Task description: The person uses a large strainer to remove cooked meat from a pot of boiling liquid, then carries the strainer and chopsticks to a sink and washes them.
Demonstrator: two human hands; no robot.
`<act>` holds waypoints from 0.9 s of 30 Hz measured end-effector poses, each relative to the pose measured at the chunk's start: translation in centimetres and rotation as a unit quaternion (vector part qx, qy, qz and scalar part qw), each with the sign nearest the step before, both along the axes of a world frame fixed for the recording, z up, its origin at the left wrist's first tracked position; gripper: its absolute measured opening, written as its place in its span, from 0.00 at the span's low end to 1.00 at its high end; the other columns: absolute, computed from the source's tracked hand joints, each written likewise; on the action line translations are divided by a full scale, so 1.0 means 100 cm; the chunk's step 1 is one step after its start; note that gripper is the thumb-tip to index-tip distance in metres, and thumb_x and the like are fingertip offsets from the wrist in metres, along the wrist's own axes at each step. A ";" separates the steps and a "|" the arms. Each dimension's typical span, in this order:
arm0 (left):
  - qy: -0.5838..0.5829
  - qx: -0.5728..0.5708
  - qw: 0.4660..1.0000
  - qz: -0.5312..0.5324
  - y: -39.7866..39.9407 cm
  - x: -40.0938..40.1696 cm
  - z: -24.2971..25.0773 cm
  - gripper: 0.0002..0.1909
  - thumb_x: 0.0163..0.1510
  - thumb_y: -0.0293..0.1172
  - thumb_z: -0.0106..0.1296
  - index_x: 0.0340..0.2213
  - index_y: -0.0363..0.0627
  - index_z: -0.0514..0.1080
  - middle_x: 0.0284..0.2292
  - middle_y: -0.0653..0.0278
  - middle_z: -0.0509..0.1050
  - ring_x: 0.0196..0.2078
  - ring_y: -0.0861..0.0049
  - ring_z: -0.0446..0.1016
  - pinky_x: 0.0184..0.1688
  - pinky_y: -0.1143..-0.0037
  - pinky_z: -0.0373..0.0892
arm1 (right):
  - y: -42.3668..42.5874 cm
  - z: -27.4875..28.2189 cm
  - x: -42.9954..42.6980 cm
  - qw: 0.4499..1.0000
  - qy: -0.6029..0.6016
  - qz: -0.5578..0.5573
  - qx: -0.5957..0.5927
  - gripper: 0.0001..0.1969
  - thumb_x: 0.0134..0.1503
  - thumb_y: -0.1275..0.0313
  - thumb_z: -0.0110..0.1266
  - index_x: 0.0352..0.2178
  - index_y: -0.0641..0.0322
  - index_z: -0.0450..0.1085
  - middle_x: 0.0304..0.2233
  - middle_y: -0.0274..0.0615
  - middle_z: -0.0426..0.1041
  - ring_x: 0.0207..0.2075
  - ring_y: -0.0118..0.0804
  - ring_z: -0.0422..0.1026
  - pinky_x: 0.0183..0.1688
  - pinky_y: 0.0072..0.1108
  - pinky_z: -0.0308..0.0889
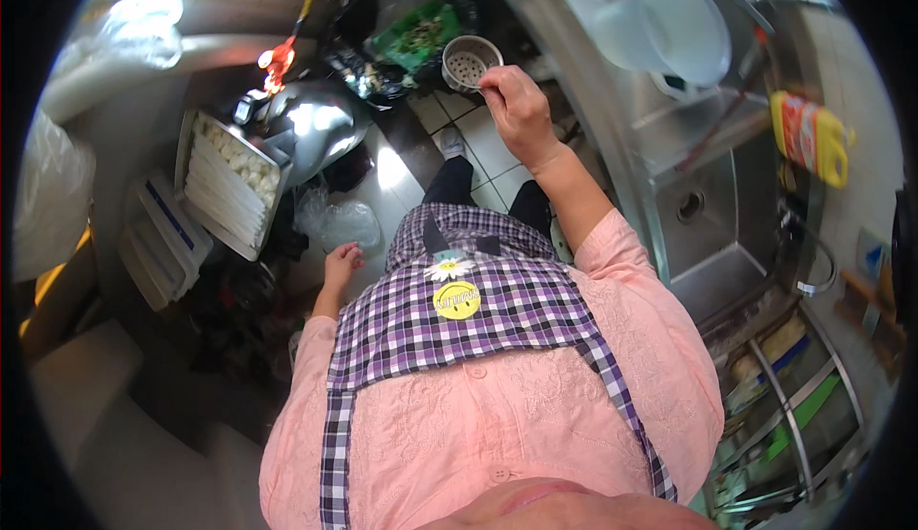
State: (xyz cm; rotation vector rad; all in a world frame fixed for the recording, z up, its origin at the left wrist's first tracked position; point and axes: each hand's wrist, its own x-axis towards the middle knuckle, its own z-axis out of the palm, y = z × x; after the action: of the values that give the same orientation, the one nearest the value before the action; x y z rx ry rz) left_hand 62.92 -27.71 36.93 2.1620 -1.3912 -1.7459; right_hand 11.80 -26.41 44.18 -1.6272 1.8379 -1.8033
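My right hand (518, 115) grips the rim of a small metal strainer cup (470, 63) with holes in its bottom. The cup hangs beside a black-lined waste bin (369, 85), in which a green plastic bag (423, 31) with food scraps lies. Low at my left side, my left hand (344, 263) has its fingers loosely curled and holds nothing that I can see. Beyond it are a crumpled clear plastic bag (349, 225) and a metal tray (250, 251) with pale chunks and long white pieces.
At the right is a steel sink (717, 221), with a yellow jug (809, 139) behind it and translucent tubs (681, 28) beyond. A shiny metal vessel (323, 124) stands near the tray at the left. A wire rack (785, 415) is at the lower right; floor tiles (488, 139) show around my feet.
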 end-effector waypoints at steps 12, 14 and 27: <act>-0.118 0.001 0.946 -0.302 -0.011 -0.166 0.005 0.15 0.50 0.28 0.49 0.39 0.32 0.71 0.30 0.58 0.76 0.27 0.76 0.75 0.30 0.78 0.71 | 0.319 -0.027 -0.142 0.894 -0.091 -0.384 0.213 0.04 0.48 0.74 0.54 0.27 0.60 0.68 0.29 0.46 0.72 0.34 0.48 0.71 0.36 0.31 0.67; -0.146 -0.022 0.912 -0.382 0.017 -0.205 0.004 0.15 0.50 0.28 0.49 0.40 0.33 0.72 0.29 0.59 0.76 0.27 0.76 0.75 0.30 0.78 0.71 | 0.412 -0.105 -0.180 0.817 -0.121 -0.469 0.313 0.03 0.49 0.73 0.53 0.26 0.59 0.68 0.29 0.46 0.72 0.33 0.48 0.71 0.36 0.33 0.66; -0.180 -0.079 0.841 -0.503 0.055 -0.239 0.048 0.17 0.51 0.35 0.53 0.41 0.37 0.72 0.35 0.59 0.77 0.37 0.78 0.74 0.40 0.78 0.68 | 0.403 -0.264 -0.156 0.701 -0.370 -0.481 0.374 0.14 0.49 0.75 0.50 0.40 0.54 0.69 0.38 0.43 0.73 0.39 0.48 0.71 0.42 0.31 0.67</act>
State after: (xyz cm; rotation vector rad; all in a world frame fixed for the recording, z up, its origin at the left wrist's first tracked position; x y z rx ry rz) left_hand 39.00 -22.24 41.69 1.7982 -3.0280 -1.2536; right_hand -3.78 13.91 17.82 0.4333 2.5057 -1.1643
